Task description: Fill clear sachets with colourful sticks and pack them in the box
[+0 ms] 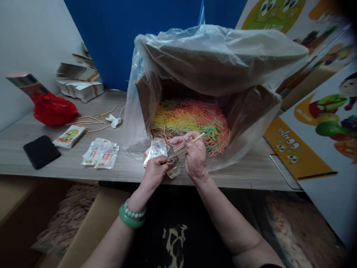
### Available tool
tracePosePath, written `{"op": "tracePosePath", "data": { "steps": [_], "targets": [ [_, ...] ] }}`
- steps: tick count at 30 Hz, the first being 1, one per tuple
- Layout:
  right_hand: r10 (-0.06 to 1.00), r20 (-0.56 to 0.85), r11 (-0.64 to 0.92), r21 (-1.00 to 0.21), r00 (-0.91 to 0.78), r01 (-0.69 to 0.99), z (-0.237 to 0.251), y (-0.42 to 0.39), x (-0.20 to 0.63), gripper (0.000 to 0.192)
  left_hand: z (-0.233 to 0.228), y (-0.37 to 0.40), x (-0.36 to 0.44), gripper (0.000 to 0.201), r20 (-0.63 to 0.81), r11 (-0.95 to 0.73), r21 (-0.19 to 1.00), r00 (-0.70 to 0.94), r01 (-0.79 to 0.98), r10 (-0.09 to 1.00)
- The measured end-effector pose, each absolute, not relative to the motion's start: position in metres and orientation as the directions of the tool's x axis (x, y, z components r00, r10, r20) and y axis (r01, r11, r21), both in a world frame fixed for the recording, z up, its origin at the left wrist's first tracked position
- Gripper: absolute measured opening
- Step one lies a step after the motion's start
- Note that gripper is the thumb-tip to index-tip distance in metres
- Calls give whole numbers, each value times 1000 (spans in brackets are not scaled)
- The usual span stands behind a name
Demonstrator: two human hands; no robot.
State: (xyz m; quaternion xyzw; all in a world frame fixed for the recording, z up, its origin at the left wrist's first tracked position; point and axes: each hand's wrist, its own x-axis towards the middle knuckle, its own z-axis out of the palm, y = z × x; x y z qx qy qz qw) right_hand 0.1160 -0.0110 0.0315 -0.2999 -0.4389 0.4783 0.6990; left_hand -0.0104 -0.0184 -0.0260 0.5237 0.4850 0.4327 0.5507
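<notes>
My right hand [195,154] pinches a small bunch of coloured sticks [182,145], their ends pointing left and right. Close beside it, my left hand [156,170] grips small clear packets [156,149] with printed fronts. Both hands hover over the near edge of the wooden table [237,175], right in front of a tipped cardboard box [149,96]. The box is lined with a clear plastic bag [212,48] and holds a large pile of red, yellow, orange and green sticks [192,117]. A green bangle and a bead bracelet circle my left wrist.
Filled packets [100,154] lie to the left, with another packet [69,136], a black phone [41,150], a red plastic bag [53,109], loose rubber bands and stacked cartons [79,87]. Cartoon-printed boards [320,123] lean on the right. An open cardboard box [92,227] sits below the table.
</notes>
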Motion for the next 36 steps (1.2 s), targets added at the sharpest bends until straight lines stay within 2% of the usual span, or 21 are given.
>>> {"op": "tracePosePath", "data": {
  "steps": [2, 9, 11, 16, 23, 30, 36],
  "targets": [
    [932, 328, 362, -835, 153, -414, 32, -12, 115, 23, -25, -20, -9, 32, -113, 110, 993, 160, 30, 981],
    [934, 323, 358, -838, 155, -411, 31, -15, 108, 17, -14, -22, -4, 34, -89, 61, 988, 202, 144, 975],
    [932, 324, 363, -845, 165, -393, 32, -16, 109, 18, -12, -21, -3, 34, -46, 3, 983, 236, 181, 971],
    [912, 368, 410, -837, 182, -363, 35, -18, 115, 20, -7, -20, -3, 20, 125, -192, 952, 267, 239, 955],
    [914, 358, 404, -842, 190, -358, 39, -22, 117, 19, -5, -22, -4, 33, -17, -17, 986, 206, 166, 978],
    [920, 353, 391, -853, 170, -346, 33, -27, 114, 17, 2, -24, 0, 49, -194, 165, 976, 221, 143, 956],
    [949, 281, 314, -863, 142, -396, 20, -26, 117, 18, -4, -25, -4, 41, -234, 249, 968, 322, -5, 917]
  ]
}}
